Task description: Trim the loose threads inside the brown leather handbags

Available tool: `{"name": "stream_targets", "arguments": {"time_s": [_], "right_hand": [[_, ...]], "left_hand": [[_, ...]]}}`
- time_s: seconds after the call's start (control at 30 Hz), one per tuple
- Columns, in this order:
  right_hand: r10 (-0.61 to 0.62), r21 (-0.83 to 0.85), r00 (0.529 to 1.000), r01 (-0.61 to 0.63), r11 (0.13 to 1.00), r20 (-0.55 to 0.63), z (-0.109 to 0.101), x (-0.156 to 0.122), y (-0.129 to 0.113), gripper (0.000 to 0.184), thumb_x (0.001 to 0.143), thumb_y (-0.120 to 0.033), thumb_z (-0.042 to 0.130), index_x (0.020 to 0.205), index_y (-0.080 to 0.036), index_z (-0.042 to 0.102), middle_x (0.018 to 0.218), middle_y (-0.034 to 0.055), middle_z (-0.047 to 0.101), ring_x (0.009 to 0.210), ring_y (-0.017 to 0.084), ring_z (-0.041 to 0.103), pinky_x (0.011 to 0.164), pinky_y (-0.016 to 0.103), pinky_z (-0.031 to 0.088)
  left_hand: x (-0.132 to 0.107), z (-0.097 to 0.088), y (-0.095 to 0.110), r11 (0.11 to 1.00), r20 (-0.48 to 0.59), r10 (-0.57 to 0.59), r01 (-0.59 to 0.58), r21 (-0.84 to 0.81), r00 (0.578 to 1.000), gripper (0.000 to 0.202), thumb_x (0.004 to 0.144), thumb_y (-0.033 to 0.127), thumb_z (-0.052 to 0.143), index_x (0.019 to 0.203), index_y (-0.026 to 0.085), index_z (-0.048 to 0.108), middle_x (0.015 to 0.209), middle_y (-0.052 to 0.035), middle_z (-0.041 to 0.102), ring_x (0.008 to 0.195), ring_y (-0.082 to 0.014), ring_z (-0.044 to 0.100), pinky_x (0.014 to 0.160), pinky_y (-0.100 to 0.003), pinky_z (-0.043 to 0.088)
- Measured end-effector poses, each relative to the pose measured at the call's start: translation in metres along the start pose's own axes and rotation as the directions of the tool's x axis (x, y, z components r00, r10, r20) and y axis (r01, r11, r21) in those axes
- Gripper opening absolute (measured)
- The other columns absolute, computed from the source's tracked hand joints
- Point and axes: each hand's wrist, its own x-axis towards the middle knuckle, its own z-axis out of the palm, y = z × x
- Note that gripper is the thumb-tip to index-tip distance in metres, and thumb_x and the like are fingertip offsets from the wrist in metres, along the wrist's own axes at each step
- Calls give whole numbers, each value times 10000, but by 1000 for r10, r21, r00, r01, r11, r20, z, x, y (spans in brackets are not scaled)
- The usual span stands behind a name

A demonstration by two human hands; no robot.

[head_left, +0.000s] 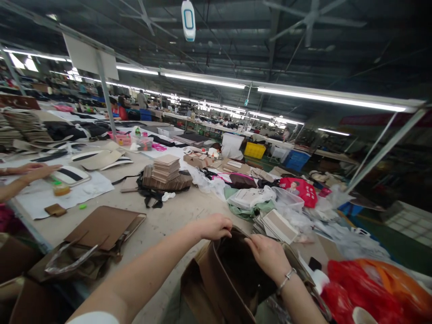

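A brown bag [216,288] with a dark lining stands open at the near edge of the worktable [175,211]. My left hand [214,226] is closed on the bag's far rim. My right hand [266,254], with a silver bracelet at the wrist, grips the right side of the opening, its fingers curled into the dark inside. What lies inside the bag is hidden.
Flat brown panels [101,225] lie to the left, a stack of tan cut pieces [166,168] beyond. Another person's hand [35,171] rests at far left by white soles. White card stacks [278,225] and plastic wrap sit right; red and orange bags [371,288] fill the near right.
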Motion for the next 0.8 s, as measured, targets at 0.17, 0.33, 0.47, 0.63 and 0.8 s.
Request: {"name": "stream_targets", "arguments": {"time_s": [0.17,0.33,0.47,0.63,0.8], "right_hand": [[55,-21,997,-54,998,54,-7,5,-4,432,846,-570,399,1124,-270,540,836,28,662,705,184,615,552,263,367],[120,-43,991,-117,992,60,-6,18,-16,413,856,-519,423,1167,-260,506,879,37,652,717,188,613,556,264,372],[104,21,987,-107,994,120,-7,27,-30,287,883,-449,421,1048,-259,559,841,22,650,730,164,612,553,250,359],[93,40,985,-100,994,142,-6,31,-30,298,919,-400,357,874,-233,600,798,21,655,725,153,609,560,246,345],[103,7,987,-105,994,124,-3,34,-24,334,919,-375,352,782,-207,607,768,33,655,726,166,610,578,250,353]], "left_hand": [[2,2,0,999,-25,-31,32,26,999,113,769,264,556,714,174,599,761,-12,591,715,-130,531,676,-223,401],[4,5,-1,999,-36,-25,27,31,999,112,772,256,546,732,170,606,780,-19,603,745,-136,542,697,-226,401],[2,6,-2,998,-54,-53,55,39,997,99,768,221,536,727,167,608,766,-14,603,729,-130,538,680,-221,398],[0,5,-4,997,-54,-75,76,8,996,112,770,243,552,710,164,604,749,-9,603,704,-121,535,652,-211,397],[-1,2,9,961,-47,-275,274,-20,960,262,701,391,625,855,183,585,749,-11,604,729,-172,566,641,-252,422]]}}
